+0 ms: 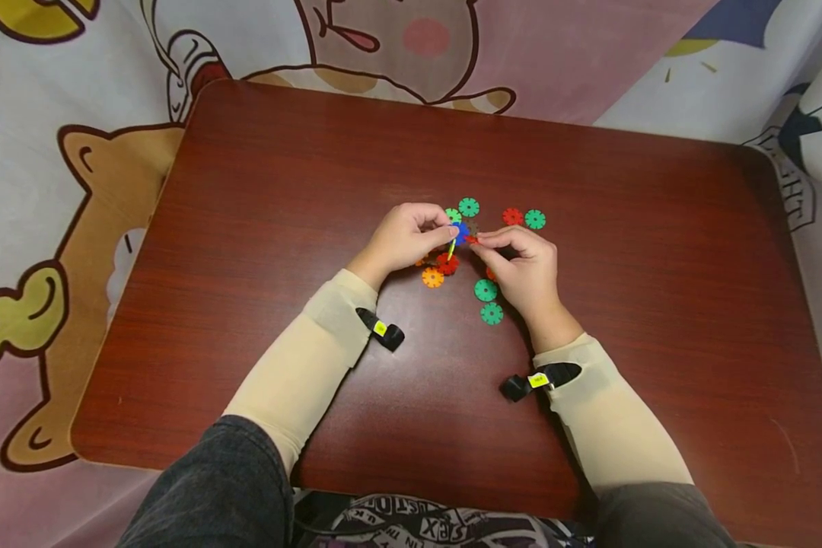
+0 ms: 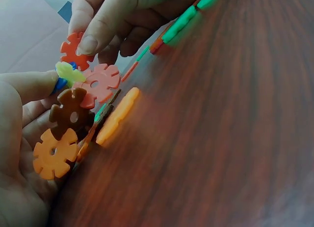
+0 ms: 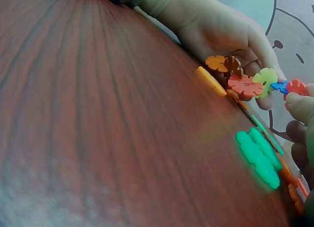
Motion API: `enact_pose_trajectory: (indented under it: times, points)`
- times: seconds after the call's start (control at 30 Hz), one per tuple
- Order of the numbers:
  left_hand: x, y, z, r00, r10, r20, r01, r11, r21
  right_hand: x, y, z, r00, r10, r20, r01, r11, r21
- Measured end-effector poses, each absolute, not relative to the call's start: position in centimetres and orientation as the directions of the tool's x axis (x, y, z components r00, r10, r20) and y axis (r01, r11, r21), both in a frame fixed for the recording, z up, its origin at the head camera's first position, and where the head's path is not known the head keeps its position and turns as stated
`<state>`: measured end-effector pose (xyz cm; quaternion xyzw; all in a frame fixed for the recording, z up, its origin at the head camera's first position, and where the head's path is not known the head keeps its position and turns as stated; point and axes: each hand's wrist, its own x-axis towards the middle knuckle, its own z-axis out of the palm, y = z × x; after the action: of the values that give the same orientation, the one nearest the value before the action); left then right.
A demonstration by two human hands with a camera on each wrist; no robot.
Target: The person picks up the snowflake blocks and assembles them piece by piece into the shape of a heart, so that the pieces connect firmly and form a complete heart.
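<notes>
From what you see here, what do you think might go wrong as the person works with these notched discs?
The red disc, pinched by the right hand beside the blue disc, might slip or seat crookedly.

The brown disc and orange disc sit at the chain's far end, away from the left hand's pinch; pushing could loosen their joints.

Loose green discs lie close to the right hand, which may nudge them.

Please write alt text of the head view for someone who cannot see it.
A person's left hand holds linked notched discs; the right hand pinches a red disc beside a blue one. More discs lie nearby on a reddish-brown table.
</notes>
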<state>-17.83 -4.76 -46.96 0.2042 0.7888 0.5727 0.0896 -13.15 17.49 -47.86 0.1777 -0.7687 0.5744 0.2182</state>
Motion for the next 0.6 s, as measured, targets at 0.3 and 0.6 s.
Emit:
enact_pose_trajectory:
  times: [0.3, 0.6]
  points:
    - [-18.03, -4.81, -46.89, -0.885, 0.458, 0.086, 0.228, 0.266, 0.937, -13.16, 17.52, -47.89, -0.845, -0.022, 0.535, -0.521, 0.261, -0.813]
    - [-17.98, -4.82, -46.9, -0.881, 0.465, 0.086, 0.229, 0.261, 0.938, -13.22, 17.31, -48.02, -0.848, -0.029, 0.529, -0.519, 0.248, -0.818]
